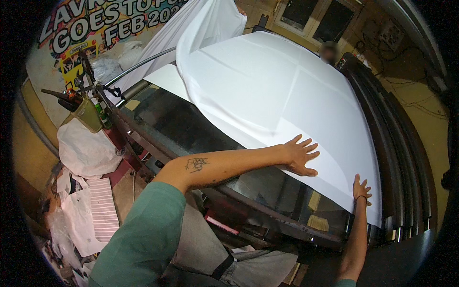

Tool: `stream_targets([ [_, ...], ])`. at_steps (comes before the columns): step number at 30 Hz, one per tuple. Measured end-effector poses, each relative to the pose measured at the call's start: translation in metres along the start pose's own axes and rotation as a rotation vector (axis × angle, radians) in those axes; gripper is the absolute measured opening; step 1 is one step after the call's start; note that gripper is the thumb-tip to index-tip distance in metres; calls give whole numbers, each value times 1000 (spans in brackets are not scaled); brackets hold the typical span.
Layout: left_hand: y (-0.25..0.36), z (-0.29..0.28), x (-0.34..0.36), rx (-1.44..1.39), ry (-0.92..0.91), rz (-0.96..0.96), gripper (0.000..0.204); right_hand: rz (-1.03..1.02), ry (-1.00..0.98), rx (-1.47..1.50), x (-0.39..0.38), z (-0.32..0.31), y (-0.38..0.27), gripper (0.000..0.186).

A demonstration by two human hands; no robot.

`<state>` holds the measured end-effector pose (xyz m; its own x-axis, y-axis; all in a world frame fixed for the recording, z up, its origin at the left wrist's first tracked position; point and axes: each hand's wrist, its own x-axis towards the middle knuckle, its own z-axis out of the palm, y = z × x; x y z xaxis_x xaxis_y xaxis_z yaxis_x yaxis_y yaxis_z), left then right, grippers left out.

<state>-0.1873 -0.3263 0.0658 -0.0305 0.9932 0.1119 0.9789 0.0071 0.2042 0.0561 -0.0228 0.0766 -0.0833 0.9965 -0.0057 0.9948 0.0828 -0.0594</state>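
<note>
A wide sheet of white fabric (248, 81) lies over a large flat press bed (186, 115) with a dark, worn surface. Near the fabric's front edge my left hand (301, 155) rests flat, fingers spread, with that arm stretched across the dark bed. My right hand (362, 190) lies at the near right corner of the fabric, its fingers extended and apart, a dark band round the wrist. Along its left side the fabric folds up into a loose ridge, and a pale sheet (169, 81) shows from beneath it there.
Dark ribbed rails (397, 143) run along the right side. A person (329, 52) is at the far end. At the left hang a metal bar (143, 63) and a tool-filled container (88, 115), above a white plastic bag (86, 148) and a striped cloth (103, 209). A printed banner (110, 28) covers the wall behind.
</note>
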Motion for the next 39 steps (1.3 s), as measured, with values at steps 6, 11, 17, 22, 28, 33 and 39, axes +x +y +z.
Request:
stream_targets([
  [6, 3, -2, 0, -3, -23, -7, 98, 0, 2, 10, -1, -2, 2, 98],
  [11, 4, -1, 0, 4, -25, -6, 97, 3, -1, 11, -2, -4, 4, 100],
  [17, 5, 0, 0, 17, -30, -3, 97, 3, -4, 12, 2, -3, 7, 100],
  [22, 8, -1, -1, 8, -34, 6, 99, 4, -45, 10, 11, -4, 9, 97],
  [28, 11, 0, 0, -12, -41, 10, 100, 37, -62, 15, 11, 1, 0, 96],
  [33, 11, 2, 1, -10, -25, 17, 99, 23, -57, -1, 8, 0, 0, 97],
  [39, 12, 3, 0, -20, -16, 23, 100, 21, -65, 10, 12, 0, -2, 96],
])
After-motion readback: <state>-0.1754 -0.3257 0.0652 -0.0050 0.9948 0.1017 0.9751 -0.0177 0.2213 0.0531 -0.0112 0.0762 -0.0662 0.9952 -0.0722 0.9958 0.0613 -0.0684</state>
